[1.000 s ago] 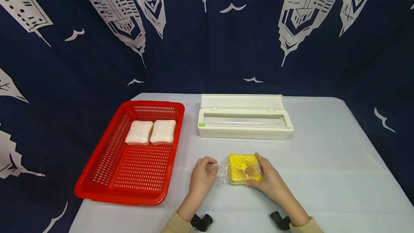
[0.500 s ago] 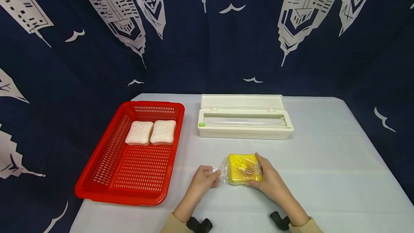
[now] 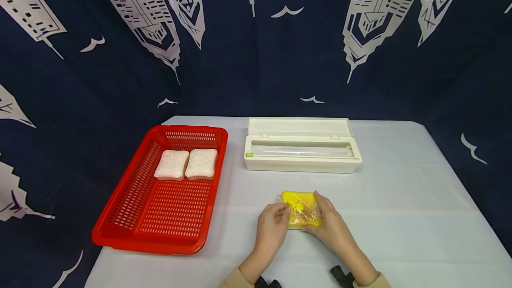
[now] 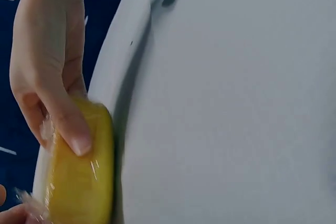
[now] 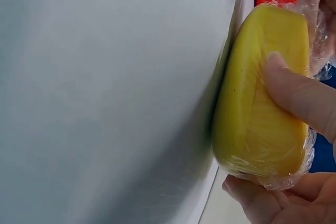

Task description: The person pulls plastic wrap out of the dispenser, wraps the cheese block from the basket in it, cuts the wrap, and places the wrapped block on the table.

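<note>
A yellow, rounded square block [image 3: 304, 211] with a flower shape on top lies near the table's front, covered in clear cling film [image 5: 273, 169]. My right hand [image 3: 334, 223] grips its right side; in the right wrist view the thumb presses on one face and fingers curl under the film at the end. At the block's left side, my left hand [image 3: 273, 228] pinches the loose end of the film, drawn in over the block's left edge. That bunched film [image 4: 32, 205] shows between the left fingertips in the left wrist view.
A red perforated basket [image 3: 172, 246] stands on the left, holding two white speckled bread-slice-shaped pieces [image 3: 202, 163]. Behind the hands is a cream cling film dispenser box [image 3: 300, 164], its lid raised and a clear roll inside. A dark blue printed curtain [image 3: 256, 66] hangs behind the white table [image 3: 420, 199].
My left hand takes the loose film end on the left and moves right with it, onto the block's left edge. The right hand keeps its grip, nearly still.
</note>
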`<state>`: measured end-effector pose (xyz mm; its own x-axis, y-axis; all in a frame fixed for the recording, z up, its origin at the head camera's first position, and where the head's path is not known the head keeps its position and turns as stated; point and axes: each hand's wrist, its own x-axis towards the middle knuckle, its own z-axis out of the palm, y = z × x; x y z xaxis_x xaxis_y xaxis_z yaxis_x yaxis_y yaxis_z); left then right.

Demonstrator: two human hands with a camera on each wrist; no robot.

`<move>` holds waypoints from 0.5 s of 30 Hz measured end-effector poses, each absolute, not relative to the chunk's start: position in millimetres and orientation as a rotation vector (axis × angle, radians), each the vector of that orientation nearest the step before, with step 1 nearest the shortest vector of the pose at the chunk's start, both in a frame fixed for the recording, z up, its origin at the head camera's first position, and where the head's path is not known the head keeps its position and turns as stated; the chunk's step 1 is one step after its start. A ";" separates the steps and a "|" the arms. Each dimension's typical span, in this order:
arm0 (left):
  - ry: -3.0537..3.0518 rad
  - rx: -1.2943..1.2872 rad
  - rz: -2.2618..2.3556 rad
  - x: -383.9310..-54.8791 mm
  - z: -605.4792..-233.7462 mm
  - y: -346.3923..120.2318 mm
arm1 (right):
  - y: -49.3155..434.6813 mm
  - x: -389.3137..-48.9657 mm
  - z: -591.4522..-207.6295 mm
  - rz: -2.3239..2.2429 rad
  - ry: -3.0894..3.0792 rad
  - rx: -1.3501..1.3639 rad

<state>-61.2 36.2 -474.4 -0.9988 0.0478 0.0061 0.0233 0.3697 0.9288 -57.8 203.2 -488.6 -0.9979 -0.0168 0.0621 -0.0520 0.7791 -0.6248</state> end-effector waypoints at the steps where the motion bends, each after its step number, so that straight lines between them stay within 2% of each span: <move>1: 2.611 0.126 1.691 -58.4 -473.1 37.7 | 202.7 -57.6 -488.5 1.023 -2.911 0.056; 8: 2.700 0.654 1.090 -31.2 -464.6 53.1 | 200.4 -56.5 -485.6 1.023 -2.889 0.074; 15: 2.725 0.810 0.825 -23.2 -467.0 67.5 | 199.8 -53.0 -484.3 1.005 -2.901 0.059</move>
<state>-23.2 67.5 -467.0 -0.8351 0.5500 -0.0151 0.4492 0.6975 0.5583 -53.0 199.8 -484.3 -0.9968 -0.0131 0.0794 -0.0593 0.7853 -0.6162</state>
